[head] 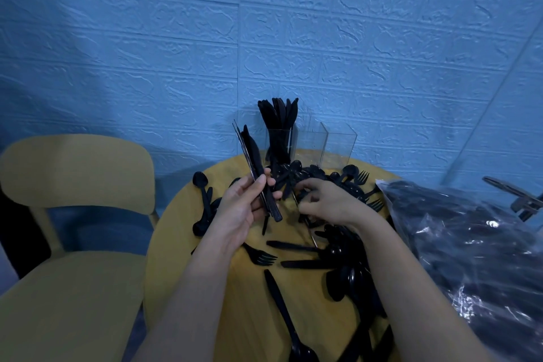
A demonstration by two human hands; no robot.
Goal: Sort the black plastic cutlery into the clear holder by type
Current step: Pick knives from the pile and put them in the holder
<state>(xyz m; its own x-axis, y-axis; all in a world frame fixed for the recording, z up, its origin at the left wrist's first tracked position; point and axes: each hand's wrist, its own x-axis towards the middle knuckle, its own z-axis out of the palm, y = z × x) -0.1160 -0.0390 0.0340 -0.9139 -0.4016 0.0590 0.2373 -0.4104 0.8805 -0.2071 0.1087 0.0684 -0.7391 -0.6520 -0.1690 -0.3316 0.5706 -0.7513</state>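
Note:
My left hand grips a bundle of black plastic knives, blades pointing up and away. My right hand reaches into the loose black cutlery pile on the round yellow table, its curled fingers pinching a knife there. The clear holder stands at the table's far edge. Its left compartment holds several upright knives; the compartments to the right look empty. Forks, spoons and knives lie scattered over the table.
A yellow chair stands to the left of the table. A clear plastic bag of black cutlery lies at the right. A blue textured wall rises just behind the holder.

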